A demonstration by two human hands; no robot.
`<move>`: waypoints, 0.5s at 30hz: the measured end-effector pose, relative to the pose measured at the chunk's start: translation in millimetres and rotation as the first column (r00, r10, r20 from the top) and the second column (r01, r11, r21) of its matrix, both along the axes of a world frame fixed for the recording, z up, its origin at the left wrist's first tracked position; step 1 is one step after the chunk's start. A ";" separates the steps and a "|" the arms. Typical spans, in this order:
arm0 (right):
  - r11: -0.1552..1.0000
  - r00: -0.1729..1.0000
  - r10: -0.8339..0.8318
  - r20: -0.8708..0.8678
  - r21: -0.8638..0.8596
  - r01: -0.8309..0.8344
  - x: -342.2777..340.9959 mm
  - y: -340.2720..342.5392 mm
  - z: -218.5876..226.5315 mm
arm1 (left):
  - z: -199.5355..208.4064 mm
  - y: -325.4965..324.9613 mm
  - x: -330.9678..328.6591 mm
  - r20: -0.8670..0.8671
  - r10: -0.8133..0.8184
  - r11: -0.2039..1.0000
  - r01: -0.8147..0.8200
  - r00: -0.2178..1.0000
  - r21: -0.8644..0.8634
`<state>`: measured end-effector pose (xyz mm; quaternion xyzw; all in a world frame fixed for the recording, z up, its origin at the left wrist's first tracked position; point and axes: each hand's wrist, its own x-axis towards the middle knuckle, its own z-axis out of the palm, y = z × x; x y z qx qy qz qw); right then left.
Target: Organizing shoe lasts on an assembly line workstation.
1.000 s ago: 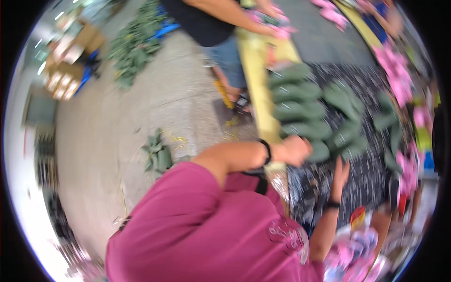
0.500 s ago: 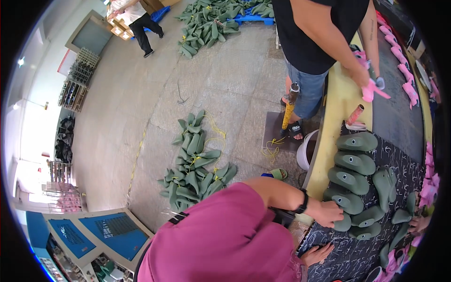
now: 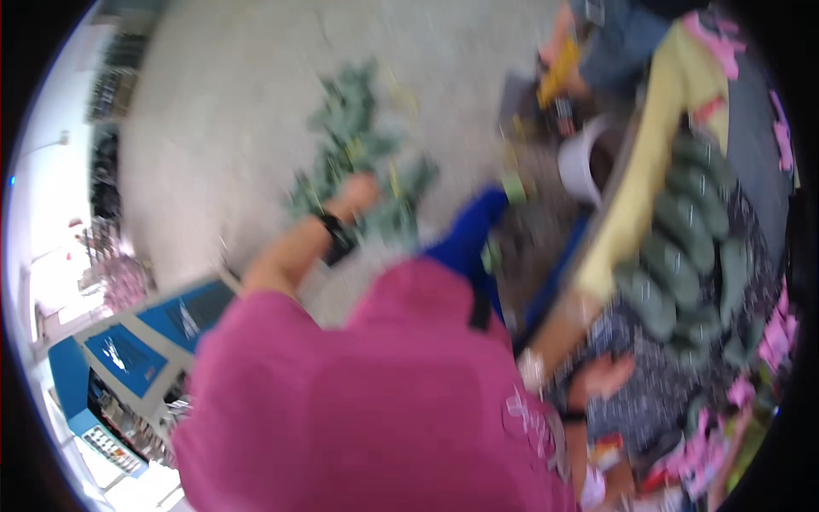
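My left hand [image 3: 357, 194], a dark watch on its wrist, is stretched out over a heap of green curved, pod-shaped pieces [image 3: 348, 107] on the floor. Motion smears its fingers, so whether it grips a piece cannot be told. Yellow string runs among the heap. On the dark patterned cloth [image 3: 627, 410] of the worktable, my right hand [image 3: 601, 378] rests with its fingers apart, holding nothing visible. Beyond it, similar green pieces [image 3: 682, 230] lie in an overlapping row, several with a small pale round spot.
A white bucket [image 3: 578, 166] stands beside the table's yellow padded edge [image 3: 627, 222]. Past it are a co-worker's legs [image 3: 627, 43] and a yellow post [image 3: 559, 72]. Pink pieces [image 3: 704, 452] line the table's right side. A blue-panelled machine [image 3: 128, 350] stands at lower left.
My left hand has left the green pieces on the table and swung left to the floor heap. My body and view have turned; my right hand stays on the cloth.
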<state>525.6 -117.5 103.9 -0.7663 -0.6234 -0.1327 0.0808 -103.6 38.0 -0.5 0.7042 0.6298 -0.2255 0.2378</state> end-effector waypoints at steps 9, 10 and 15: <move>0.990 0.989 -0.137 -0.058 -0.039 0.135 3.0 -0.4 -18.5 | -14.6 -254.0 -26.0 -0.128 0.840 0.427 -0.788 0.527 -0.443; 0.985 0.985 -0.167 -0.052 -0.061 0.163 8.5 -3.1 -20.4 | -21.1 -260.7 -18.8 -0.060 0.826 0.483 -0.759 0.560 -0.437; 0.982 0.981 -0.170 -0.091 -0.099 0.161 10.5 -6.8 -12.9 | -47.3 -231.2 11.4 0.108 0.783 0.592 -0.680 0.613 -0.433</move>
